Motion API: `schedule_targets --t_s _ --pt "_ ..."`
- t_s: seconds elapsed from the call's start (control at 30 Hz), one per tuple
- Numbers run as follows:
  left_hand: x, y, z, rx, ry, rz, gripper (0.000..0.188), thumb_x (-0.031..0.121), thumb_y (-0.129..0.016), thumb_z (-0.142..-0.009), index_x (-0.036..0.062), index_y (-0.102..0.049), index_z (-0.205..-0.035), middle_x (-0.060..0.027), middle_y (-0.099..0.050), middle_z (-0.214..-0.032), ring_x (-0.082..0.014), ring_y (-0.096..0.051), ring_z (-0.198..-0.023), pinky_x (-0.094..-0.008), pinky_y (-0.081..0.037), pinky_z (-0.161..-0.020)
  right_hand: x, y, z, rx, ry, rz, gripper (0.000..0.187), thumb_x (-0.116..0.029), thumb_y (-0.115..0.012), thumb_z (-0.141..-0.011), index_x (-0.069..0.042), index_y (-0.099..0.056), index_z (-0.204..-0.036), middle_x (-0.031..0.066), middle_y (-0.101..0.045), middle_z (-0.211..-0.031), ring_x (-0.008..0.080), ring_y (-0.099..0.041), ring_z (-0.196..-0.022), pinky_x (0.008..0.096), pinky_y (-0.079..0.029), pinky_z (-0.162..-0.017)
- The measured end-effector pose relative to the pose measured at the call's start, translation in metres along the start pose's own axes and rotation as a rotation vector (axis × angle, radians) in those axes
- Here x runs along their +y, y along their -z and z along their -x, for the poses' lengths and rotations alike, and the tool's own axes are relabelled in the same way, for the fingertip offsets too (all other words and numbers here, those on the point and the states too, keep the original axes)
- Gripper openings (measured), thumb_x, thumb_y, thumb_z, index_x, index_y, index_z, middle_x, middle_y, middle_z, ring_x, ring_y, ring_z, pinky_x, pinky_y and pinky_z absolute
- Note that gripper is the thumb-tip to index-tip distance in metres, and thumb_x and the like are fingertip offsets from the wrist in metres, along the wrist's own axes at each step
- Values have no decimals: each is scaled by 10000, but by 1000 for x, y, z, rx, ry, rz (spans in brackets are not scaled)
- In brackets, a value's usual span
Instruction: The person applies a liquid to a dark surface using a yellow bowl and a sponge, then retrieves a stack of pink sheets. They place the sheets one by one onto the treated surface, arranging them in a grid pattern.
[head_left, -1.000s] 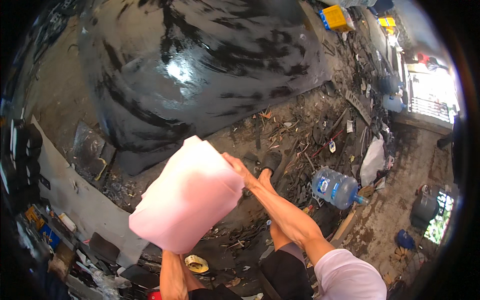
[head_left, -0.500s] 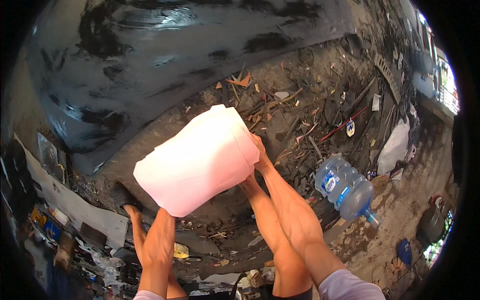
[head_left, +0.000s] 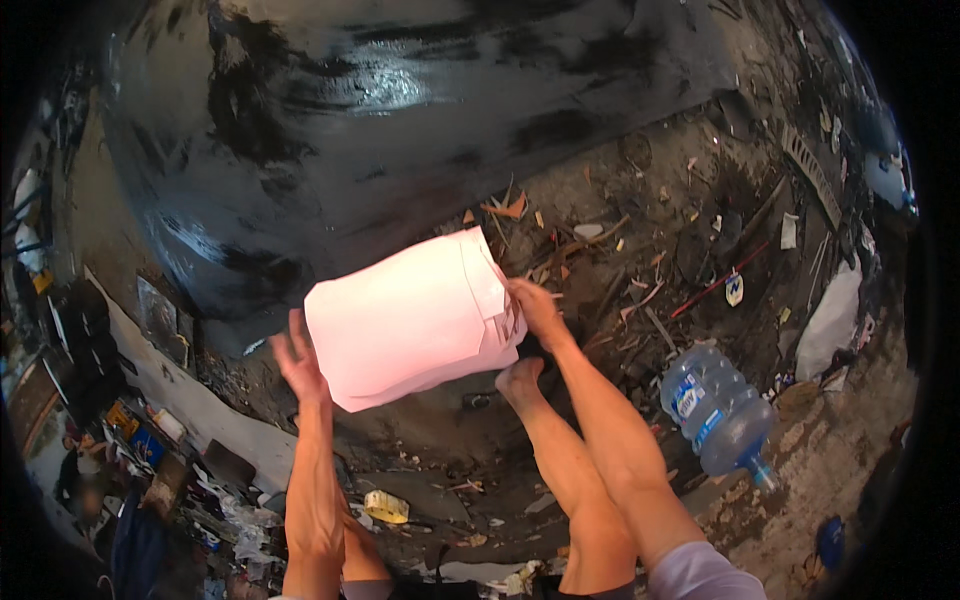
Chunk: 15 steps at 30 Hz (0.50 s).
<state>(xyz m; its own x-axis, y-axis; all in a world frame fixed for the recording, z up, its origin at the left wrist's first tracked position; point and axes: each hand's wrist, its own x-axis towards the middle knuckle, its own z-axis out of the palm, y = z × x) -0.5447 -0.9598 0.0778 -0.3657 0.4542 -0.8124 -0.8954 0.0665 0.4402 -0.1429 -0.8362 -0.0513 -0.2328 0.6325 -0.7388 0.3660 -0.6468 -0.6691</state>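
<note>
Pink sheets [head_left: 405, 320], stacked, are between left hand [head_left: 297, 362], fingers spread at one end, and right hand [head_left: 538, 314], which grips the other, uneven end. Clear bottle [head_left: 715, 408] lies on its side, right of the right hand and nearer the body; dark sheet [head_left: 470, 130] spreads beyond both hands.

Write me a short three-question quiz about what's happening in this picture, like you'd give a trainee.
1. True or false: the clear plastic bottle lies on its side.

2. What is between the left hand and the right hand?
A) a metal bucket
B) a stack of pale pink sheets
C) a coil of rope

3. Fill in: the broad sheet with shiny patches, beyond the hands, is ___ in colour.

Key:
1. True
2. B
3. Dark grey to black
</note>
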Motion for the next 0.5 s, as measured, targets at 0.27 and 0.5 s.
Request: schedule_targets --t_s 0.27,0.5 --pt "-3 -16 32 -203 -276 -1029 1084 196 -931 -874 121 -292 -1746 -173 -484 -1653 -309 -545 -1441 -437 -500 -1181 -200 -53 16 -350 81 189 693 -454 -779 -1004 -62 -560 -1532 210 -649 -1495 336 -611 -1404 430 -450 -1198" --pt "-38 14 98 28 -113 -1006 1246 302 -988 -823 45 -201 -1754 -195 -469 -1658 -309 -474 -1518 -475 -407 -1253 -142 -49 117 -72 222 -9 866 -305 -886 -923 -85 -447 -1636 196 -568 -1587 314 -519 -1511 458 -420 -1251"
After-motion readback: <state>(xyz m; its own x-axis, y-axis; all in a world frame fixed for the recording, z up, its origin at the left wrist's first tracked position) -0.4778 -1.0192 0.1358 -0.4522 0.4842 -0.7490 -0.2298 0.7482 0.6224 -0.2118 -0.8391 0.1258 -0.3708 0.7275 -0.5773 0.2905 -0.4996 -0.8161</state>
